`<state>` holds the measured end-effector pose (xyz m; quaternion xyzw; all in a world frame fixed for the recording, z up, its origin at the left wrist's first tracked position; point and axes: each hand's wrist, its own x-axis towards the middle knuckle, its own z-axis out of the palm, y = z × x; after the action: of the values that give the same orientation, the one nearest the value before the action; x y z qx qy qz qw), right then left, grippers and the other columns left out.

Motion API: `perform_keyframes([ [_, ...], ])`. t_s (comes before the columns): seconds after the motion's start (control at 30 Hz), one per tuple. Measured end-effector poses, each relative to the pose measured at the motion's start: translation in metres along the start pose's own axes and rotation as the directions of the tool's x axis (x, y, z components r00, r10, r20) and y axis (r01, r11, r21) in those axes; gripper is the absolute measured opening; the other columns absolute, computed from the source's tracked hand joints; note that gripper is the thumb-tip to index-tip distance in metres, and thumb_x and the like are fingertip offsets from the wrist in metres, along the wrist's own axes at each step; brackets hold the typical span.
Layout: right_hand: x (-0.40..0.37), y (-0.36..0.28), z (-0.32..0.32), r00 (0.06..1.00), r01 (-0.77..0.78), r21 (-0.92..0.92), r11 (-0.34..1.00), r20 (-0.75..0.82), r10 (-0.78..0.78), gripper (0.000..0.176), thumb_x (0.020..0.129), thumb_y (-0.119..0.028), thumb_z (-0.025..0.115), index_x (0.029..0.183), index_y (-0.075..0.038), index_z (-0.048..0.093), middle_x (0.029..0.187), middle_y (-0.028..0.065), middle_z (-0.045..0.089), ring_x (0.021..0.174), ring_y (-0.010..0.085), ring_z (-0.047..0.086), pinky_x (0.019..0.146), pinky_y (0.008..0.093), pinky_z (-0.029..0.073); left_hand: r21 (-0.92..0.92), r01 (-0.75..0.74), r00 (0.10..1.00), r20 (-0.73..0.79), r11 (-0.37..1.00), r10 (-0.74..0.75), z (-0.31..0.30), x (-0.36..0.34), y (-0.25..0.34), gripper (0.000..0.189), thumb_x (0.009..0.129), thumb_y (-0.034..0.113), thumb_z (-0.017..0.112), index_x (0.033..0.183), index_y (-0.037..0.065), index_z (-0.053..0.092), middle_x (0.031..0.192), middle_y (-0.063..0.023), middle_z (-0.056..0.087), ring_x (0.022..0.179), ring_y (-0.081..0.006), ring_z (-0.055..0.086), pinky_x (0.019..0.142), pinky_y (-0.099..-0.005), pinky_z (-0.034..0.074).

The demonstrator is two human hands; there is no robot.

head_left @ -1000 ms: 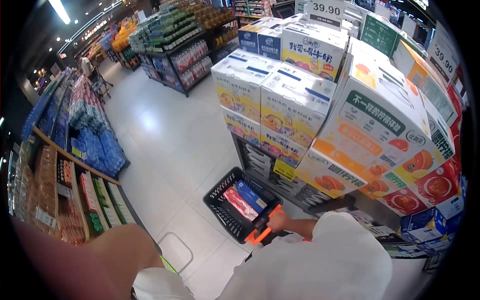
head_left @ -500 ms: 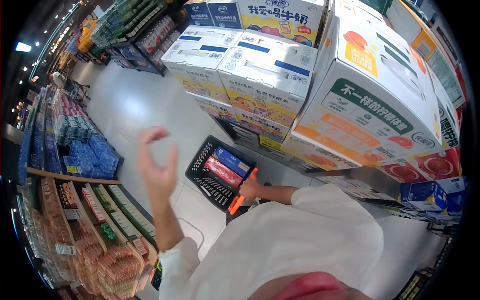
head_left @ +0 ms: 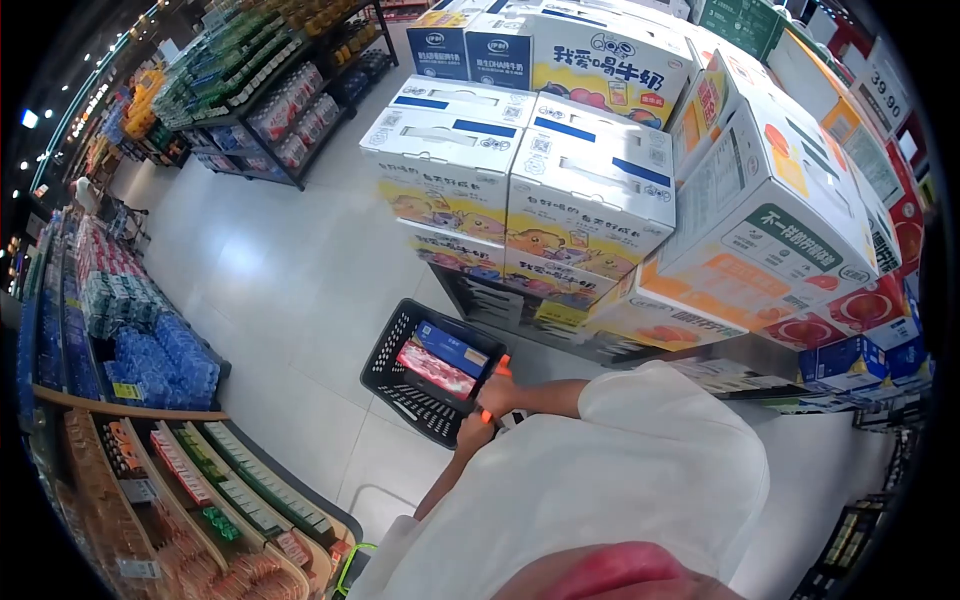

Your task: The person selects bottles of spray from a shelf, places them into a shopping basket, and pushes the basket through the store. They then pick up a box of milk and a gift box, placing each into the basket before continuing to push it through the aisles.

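A black basket (head_left: 425, 410) with an orange handle (head_left: 503, 366) hangs in front of my body. Around that handle are the closed fingers of my right hand (head_left: 499, 394). Just below it, my left hand (head_left: 474, 432) is also closed at the handle's lower end, close to my right hand. Inside the basket lie a blue box (head_left: 452, 348) and a red and white box (head_left: 435, 370), side by side. The undersides of both hands are hidden.
Stacked milk cartons (head_left: 590, 190) and large white and orange boxes (head_left: 770, 230) rise ahead and to the right. On the left stand a snack shelf (head_left: 240, 480) and blue bottle packs (head_left: 165, 360). A drinks rack (head_left: 280, 120) is farther ahead.
My left hand has come down from its raised, open position at the left onto the basket handle. The view has shifted, showing more of the drinks rack.
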<state>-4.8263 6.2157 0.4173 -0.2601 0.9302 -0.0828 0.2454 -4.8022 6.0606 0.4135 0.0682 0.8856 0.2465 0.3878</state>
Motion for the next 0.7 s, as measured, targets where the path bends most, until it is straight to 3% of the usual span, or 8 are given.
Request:
perform_keyframes([
  [0.13,0.027,-0.012,-0.036,0.994,-0.045,-0.032,0.998,0.102,0.048,0.015,0.067,-0.025,0.067,0.076,-0.014,0.073,0.082,0.0084,0.071,0.079,0.0258,0.068,0.066,0.0391,0.053,0.065,-0.124,0.992,-0.013,0.99,0.126,-0.036,0.007,-0.009,0.031,0.081,0.028,0.057,0.085,0.0,0.068,0.088,-0.0253,0.066,0.085,-0.0446,0.063,0.076,-0.0512,0.05],
  [0.17,0.038,-0.013,-0.037,0.996,-0.05,-0.042,0.998,0.068,0.053,0.016,0.066,-0.025,0.066,0.075,-0.013,0.072,0.08,0.009,0.07,0.076,0.0268,0.068,0.064,0.0401,0.053,0.083,-0.16,0.986,-0.022,0.984,0.162,-0.047,0.009,-0.014,0.03,0.082,0.027,0.057,0.083,0.0,0.068,0.088,-0.0249,0.066,0.084,-0.0444,0.063,0.075,-0.0512,0.05],
  [0.23,0.056,-0.016,-0.035,0.998,-0.058,-0.054,0.997,0.004,0.058,0.016,0.065,-0.025,0.065,0.072,-0.013,0.072,0.075,0.0104,0.069,0.072,0.0289,0.068,0.06,0.0421,0.052,0.07,-0.159,0.986,-0.048,0.985,0.163,-0.054,0.024,-0.034,0.029,0.081,0.027,0.058,0.083,0.0,0.068,0.086,-0.0244,0.066,0.084,-0.0436,0.064,0.075,-0.0504,0.05],
  [0.57,0.133,-0.037,-0.109,0.993,-0.109,-0.104,0.989,0.034,0.113,0.019,0.07,-0.026,0.062,0.077,-0.011,0.072,0.078,0.01,0.069,0.076,0.0289,0.068,0.062,0.0413,0.053,0.054,-0.149,0.98,-0.126,0.987,0.155,-0.138,0.066,-0.075,0.03,0.081,0.031,0.062,0.086,0.003,0.07,0.086,-0.0223,0.068,0.083,-0.0392,0.066,0.074,-0.0475,0.052],
  [0.7,0.18,-0.033,-0.119,0.984,-0.16,-0.059,0.985,0.071,0.164,0.018,0.072,-0.024,0.063,0.08,-0.011,0.072,0.084,0.0095,0.071,0.081,0.0268,0.069,0.069,0.0394,0.054,0.195,-0.107,0.975,-0.171,0.975,0.141,-0.181,0.082,-0.082,0.031,0.08,0.033,0.063,0.088,0.003,0.068,0.087,-0.0212,0.068,0.083,-0.0388,0.066,0.074,-0.0479,0.053],
])
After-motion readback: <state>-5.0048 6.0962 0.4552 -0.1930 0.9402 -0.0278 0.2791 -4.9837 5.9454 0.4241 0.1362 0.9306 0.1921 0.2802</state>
